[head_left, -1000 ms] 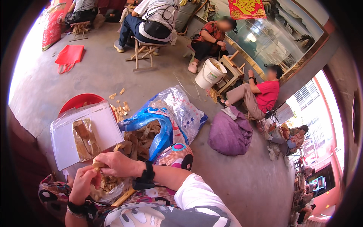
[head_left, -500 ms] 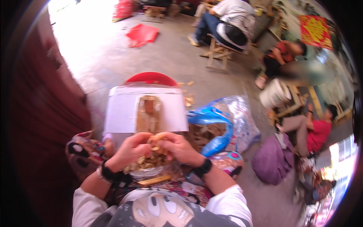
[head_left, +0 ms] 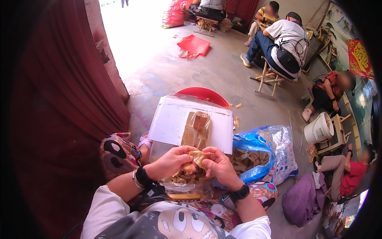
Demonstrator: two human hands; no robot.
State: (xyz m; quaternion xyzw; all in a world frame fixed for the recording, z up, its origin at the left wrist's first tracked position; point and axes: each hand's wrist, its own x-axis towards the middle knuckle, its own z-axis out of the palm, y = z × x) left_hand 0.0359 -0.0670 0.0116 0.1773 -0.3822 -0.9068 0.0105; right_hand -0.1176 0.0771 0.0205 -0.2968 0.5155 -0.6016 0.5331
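Between my fingertips, above my lap, is a thin, folded yellow-tan piece [head_left: 197, 156] whose kind I cannot tell. My left hand [head_left: 172, 162] pinches its left side and my right hand [head_left: 218, 164] pinches the other. Below them, a heap of similar curled pieces [head_left: 185, 177] lies in clear plastic on my lap, partly hidden by my hands. Just beyond my fingers, a clear bag of flat tan strips [head_left: 195, 129] rests on a white board [head_left: 169, 119]. A yellow stick [head_left: 185, 196] lies across my lap, nearest my body.
Under the board's far edge is a red basin [head_left: 207, 94]. A blue-and-clear plastic bag [head_left: 258, 173] of brown scraps stands at my right. A dark red curtain [head_left: 59, 99] hangs left. Farther off are a red tote bag [head_left: 193, 46], white bucket [head_left: 319, 128], purple sack [head_left: 304, 203] and several seated people.
The view has swung left, so the scene sits farther right and lower. My hands have moved slightly apart, and the piece between them looks more spread out.
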